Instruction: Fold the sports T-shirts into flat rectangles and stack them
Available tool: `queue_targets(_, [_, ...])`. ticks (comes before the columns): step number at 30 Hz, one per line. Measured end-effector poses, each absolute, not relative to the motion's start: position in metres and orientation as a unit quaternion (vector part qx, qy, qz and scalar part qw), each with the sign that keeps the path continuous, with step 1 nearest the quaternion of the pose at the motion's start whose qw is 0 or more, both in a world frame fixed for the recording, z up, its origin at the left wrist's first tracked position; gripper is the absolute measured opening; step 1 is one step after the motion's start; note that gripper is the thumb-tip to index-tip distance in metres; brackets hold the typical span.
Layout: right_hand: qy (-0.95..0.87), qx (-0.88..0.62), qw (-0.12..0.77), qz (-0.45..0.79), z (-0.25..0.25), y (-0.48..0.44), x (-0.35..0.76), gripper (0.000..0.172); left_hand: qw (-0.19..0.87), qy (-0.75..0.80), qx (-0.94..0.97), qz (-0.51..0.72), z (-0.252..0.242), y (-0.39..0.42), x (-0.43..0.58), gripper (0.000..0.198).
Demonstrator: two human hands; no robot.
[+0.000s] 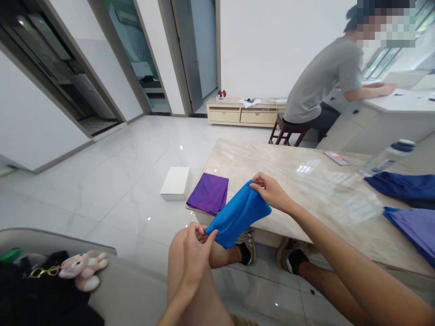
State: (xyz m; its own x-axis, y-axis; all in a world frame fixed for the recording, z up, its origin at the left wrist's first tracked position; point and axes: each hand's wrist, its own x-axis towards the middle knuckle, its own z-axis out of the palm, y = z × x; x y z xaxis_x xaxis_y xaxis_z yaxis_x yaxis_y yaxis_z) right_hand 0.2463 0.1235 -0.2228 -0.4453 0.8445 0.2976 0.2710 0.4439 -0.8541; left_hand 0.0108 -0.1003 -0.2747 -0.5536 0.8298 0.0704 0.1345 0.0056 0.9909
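Blue cloth (239, 215) slanted lower left to upper right at frame centre, I saw remotely, its long axis between left hand (198, 246) and right hand (273, 192), each pinching 1 corner.

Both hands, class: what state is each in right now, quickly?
Left hand: closed, pinching an edge of the blue cloth.
Right hand: closed, pinching the same cloth farther up.

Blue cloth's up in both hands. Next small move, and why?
Probably lower the blue cloth onto the table beside the purple cloth: left hand and right hand pinch its opposite ends, stretching it between them, and the purple one already lies flat there.
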Motion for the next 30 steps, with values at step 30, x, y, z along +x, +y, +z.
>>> queue_targets(30, [-0.826,-0.415,0.343,0.168,-0.286,0.211,0.301,0.019,0.027,0.582,0.812,-0.041,-0.304,0.012,-0.077,0.026])
